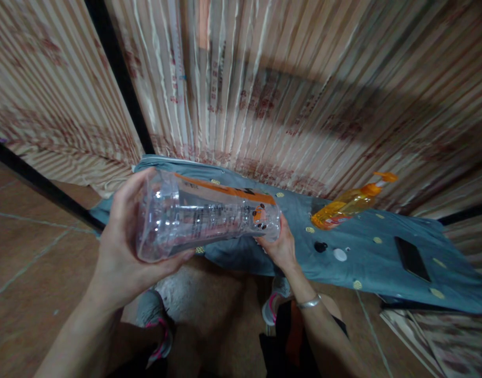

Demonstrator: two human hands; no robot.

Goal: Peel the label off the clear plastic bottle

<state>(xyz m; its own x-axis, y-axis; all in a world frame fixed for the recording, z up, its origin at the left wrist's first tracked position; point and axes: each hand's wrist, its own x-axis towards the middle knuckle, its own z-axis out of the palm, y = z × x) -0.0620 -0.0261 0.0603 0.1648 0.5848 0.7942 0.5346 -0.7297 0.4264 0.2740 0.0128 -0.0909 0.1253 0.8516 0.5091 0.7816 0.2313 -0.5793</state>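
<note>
A large clear plastic bottle (213, 215) lies nearly level in the air before me, with an orange stripe, dark print and a small orange picture on it. My left hand (121, 247) is wrapped round its wide left end. At the narrower right end, my right hand (282, 247) grips from below and behind, its fingers partly hidden by the bottle. No liquid shows inside it. A bracelet (308, 302) circles my right wrist.
Beyond my hands runs a low surface under a blue-grey cloth (383, 273). On it are an orange pump bottle (343, 207), a black cap-like piece (320, 247), a white disc (339, 254) and a dark phone (412, 258). Striped curtains (257, 94) and black poles (121, 73) stand behind.
</note>
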